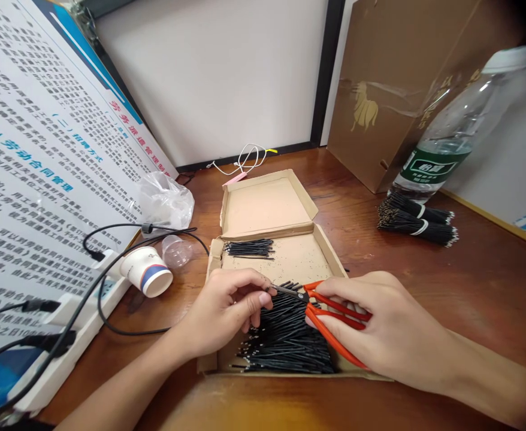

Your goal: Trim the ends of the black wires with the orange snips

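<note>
Right hand (386, 326) grips scissors (301, 295) beside left hand (227, 311), fingers curled, hold unclear, above wires (285, 341) likely light, flexible, best pinched near one end.

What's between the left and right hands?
Head view: the red-handled scissors, pointing from the right hand toward the left hand. Black wires lie below, in the cardboard box.

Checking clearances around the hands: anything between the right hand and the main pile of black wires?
Yes: the red-handled scissors, gripped in the right hand, their blades over the far part of the black wires and pointing at the left hand. Nothing else visible stands between.
</note>
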The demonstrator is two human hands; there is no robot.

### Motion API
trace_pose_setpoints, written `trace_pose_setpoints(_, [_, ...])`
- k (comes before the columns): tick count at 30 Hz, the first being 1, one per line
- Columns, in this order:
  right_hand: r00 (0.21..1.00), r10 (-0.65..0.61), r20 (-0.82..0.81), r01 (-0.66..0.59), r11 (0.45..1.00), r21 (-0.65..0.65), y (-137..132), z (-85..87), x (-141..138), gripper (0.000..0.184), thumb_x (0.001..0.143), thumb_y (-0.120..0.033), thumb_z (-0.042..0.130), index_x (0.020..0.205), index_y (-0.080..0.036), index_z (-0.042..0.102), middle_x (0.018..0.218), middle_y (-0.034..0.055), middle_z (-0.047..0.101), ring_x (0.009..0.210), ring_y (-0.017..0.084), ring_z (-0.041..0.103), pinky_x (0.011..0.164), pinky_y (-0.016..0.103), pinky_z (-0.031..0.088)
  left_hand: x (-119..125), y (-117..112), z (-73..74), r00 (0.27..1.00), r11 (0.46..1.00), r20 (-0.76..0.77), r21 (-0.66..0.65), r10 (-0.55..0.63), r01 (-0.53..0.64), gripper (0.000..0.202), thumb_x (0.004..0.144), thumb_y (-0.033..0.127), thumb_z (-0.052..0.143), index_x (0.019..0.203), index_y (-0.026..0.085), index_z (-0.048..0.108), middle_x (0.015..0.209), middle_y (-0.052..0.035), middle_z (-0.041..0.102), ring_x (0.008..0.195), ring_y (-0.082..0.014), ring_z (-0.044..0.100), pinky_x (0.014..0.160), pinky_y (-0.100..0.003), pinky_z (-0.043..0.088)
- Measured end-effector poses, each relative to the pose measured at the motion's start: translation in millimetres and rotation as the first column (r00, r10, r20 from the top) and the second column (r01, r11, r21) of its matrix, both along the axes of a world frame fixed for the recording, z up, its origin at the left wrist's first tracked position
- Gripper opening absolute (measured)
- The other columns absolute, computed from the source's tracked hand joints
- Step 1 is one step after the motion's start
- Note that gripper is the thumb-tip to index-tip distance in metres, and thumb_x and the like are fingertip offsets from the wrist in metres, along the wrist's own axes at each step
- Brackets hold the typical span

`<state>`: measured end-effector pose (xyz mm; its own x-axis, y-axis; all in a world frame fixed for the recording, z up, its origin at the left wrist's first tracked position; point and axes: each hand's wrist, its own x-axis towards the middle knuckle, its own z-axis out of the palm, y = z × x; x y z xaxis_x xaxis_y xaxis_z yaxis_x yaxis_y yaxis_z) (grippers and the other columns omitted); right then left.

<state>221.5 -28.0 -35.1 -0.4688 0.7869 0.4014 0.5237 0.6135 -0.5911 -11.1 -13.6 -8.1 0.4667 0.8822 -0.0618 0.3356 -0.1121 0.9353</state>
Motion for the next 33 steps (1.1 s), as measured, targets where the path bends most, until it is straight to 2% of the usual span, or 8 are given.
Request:
trace_pose_setpoints(10, [1.0, 0.014, 0.0, -0.014, 1.0, -0.013, 2.1, -2.8, -1.1, 0.016, 0.087, -0.02, 0.053, 0.082, -0.014, 0.068, 0.053, -0.0028, 0.055, 0.045, 0.009, 0.038, 0.046, 0.024, 0.031, 0.6, 0.3, 0.0, 1.0, 1.0, -0.015, 0.018, -0.007, 0.008, 0.009, 0.088, 0.019, 0.056, 0.086, 0.012, 0.061, 0.074, -0.004, 0.064, 0.05, -0.0077, 0.056, 0.041, -0.016, 0.046])
trace_pose_setpoints(33, [1.0, -0.012, 0.019, 0.013, 0.999, -0.042, 1.4, -2.5, -2.2, 0.016, 0.085, -0.023, 0.055, 0.081, -0.015, 0.068, 0.05, -0.0043, 0.054, 0.044, 0.008, 0.037, 0.045, 0.022, 0.032, -1.5, 0.8, -2.1, 0.999, 0.996, -0.044, 0.084, -0.025, 0.028, 0.009, 0.089, 0.019, 0.056, 0.086, 0.012, 0.061, 0.073, -0.003, 0.064, 0.05, -0.0075, 0.056, 0.042, -0.016, 0.047])
